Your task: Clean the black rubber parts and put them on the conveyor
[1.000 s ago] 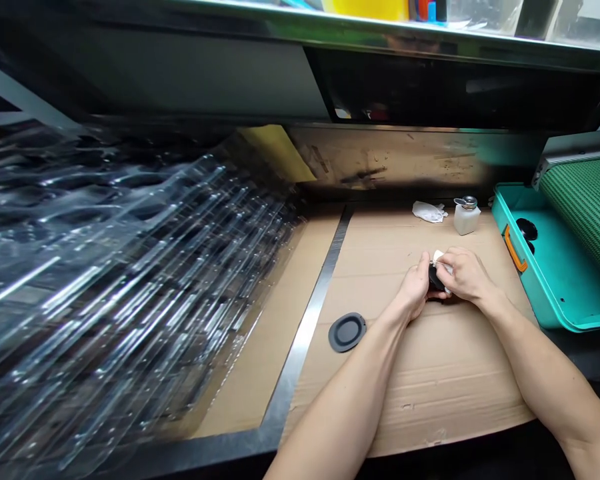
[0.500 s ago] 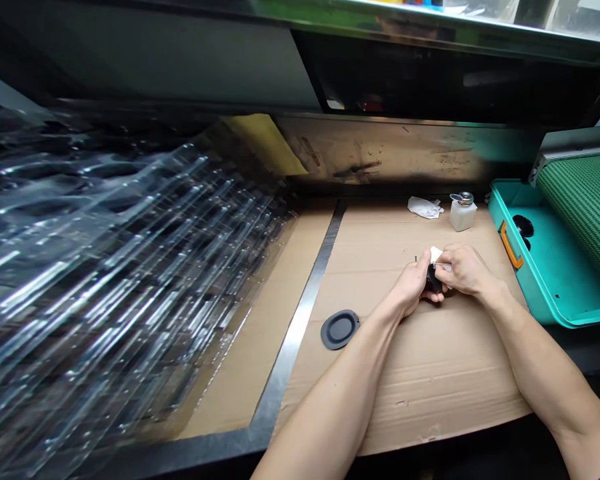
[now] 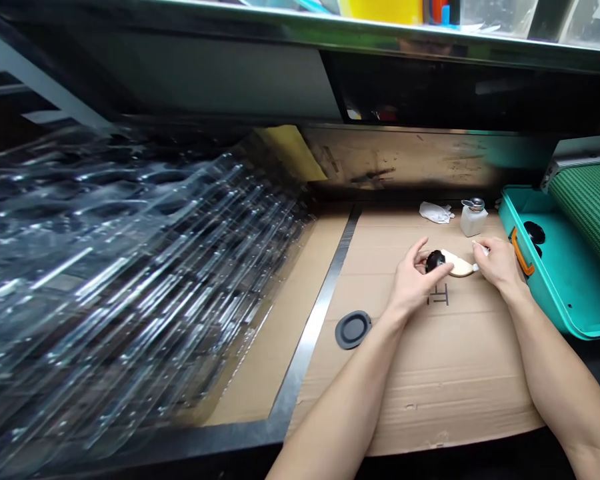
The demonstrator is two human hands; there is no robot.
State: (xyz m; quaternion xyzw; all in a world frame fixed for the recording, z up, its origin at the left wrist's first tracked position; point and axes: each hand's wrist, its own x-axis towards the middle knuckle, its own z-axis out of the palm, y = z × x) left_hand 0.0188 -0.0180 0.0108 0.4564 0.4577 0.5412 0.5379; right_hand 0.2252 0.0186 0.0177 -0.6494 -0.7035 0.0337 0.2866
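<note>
My left hand (image 3: 414,279) holds a small, glossy black round part (image 3: 435,261) between thumb and fingers. Right beside that part is a flat cream-white pad with a rounded edge (image 3: 457,265), its left end partly hidden by my thumb. My right hand (image 3: 497,261) is closed to the pad's right, pinching a thin white stick (image 3: 475,245) whose exact kind is too small to make out. A dark grey oval disc with a raised ring (image 3: 353,329) lies on the cardboard (image 3: 430,373), near my left forearm.
Behind my hands stand a white pump bottle (image 3: 474,219) and a crumpled white wipe (image 3: 436,213). A teal bin (image 3: 575,287) with black round parts sits at right, below a green conveyor belt (image 3: 595,200). Stacked clear plastic trays (image 3: 170,287) fill the left.
My hands have moved apart; the right one has drawn off to the right from the black part. More of the white pad and a printed mark on the cardboard now show. The view has shifted slightly.
</note>
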